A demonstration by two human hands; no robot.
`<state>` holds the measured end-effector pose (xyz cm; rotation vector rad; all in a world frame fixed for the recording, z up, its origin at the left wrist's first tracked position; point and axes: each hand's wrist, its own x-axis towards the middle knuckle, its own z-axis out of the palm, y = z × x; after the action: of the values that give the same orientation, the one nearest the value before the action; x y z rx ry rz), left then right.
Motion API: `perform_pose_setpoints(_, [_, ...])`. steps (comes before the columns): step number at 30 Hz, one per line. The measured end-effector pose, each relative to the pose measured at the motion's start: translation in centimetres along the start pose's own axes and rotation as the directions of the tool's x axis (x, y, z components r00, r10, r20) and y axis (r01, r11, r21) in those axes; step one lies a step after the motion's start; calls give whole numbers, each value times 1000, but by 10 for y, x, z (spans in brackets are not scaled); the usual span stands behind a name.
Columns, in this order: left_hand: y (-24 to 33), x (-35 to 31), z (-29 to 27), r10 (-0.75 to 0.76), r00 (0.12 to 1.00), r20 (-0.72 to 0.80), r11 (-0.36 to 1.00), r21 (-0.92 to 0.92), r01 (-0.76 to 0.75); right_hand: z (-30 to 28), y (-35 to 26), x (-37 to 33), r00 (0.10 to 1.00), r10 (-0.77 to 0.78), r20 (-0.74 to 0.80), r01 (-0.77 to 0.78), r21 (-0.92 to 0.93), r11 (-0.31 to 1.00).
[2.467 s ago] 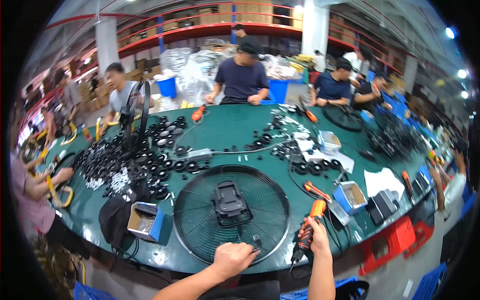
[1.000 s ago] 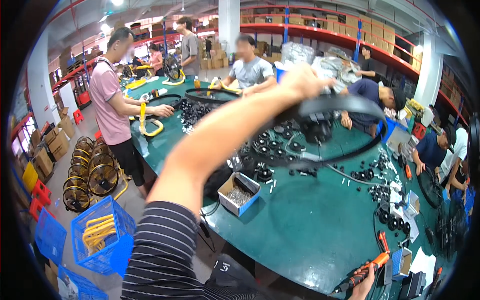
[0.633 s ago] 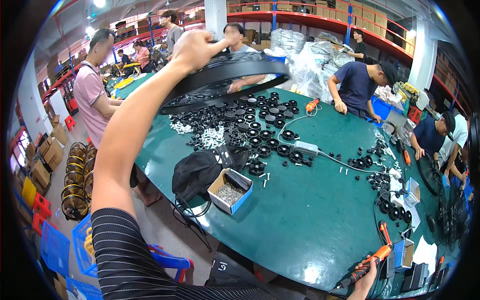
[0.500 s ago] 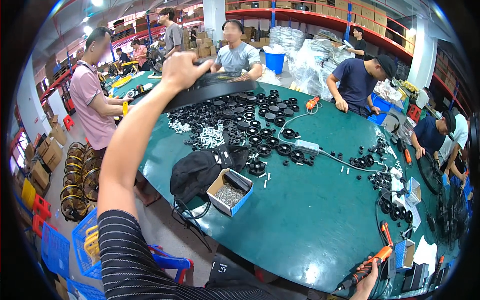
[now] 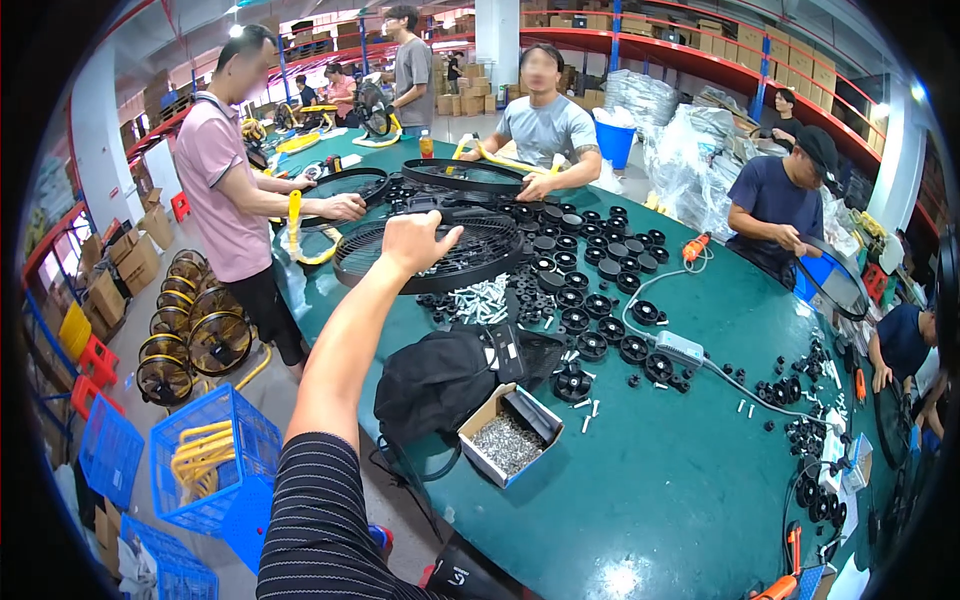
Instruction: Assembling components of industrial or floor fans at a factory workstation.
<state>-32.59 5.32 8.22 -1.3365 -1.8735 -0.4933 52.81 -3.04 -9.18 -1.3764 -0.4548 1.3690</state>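
My left arm reaches out over the green table (image 5: 650, 480), and my left hand (image 5: 415, 242) is closed on a round black fan guard (image 5: 478, 274) with a wire grille. The guard is held nearly level above the heap of black parts, with white screws or pegs (image 5: 480, 300) just below it. Nearer me lie a black cloth bag (image 5: 435, 375) and an open box (image 5: 470, 452) of small metal screws. My right hand is out of sight. An orange power screwdriver (image 5: 782, 588) shows only in part at the lower edge.
Across the table, a person in grey (image 5: 545, 125) holds a yellow-framed fan ring (image 5: 455, 180). A person in pink (image 5: 232, 165) handles another at the left. Black round knobs (image 5: 592, 345), a grey cord box (image 5: 680, 348) and blue crates (image 5: 225, 450) are around.
The view has swung left. My left hand has lowered the fan guard toward the heap of parts. My right hand, earlier on the orange screwdriver, has left the view.
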Motion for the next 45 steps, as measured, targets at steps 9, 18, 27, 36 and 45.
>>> perform_pose_setpoints(9, [24,-9,41,-72,943,324,996,78,49,-16,12,14,994,-72,86,61,132,989])
perform_pose_setpoints(18, [-34,-51,133,36,853,520,989,105,-106,42,-11,-15,986,-168,0,168,-38,985])
perform_pose_setpoints(27, [72,-37,47,333,921,204,898,-368,-242,15,-89,-87,448,-833,-324,706,-443,552])
perform_pose_setpoints(36, [302,-175,-162,787,616,-14,354,-808,-471,41,-64,-47,855,-449,260,308,-951,37])
perform_pose_setpoints(45, [336,-264,-142,544,834,94,539,-801,-262,47,-23,-10,790,-577,208,123,-975,-183])
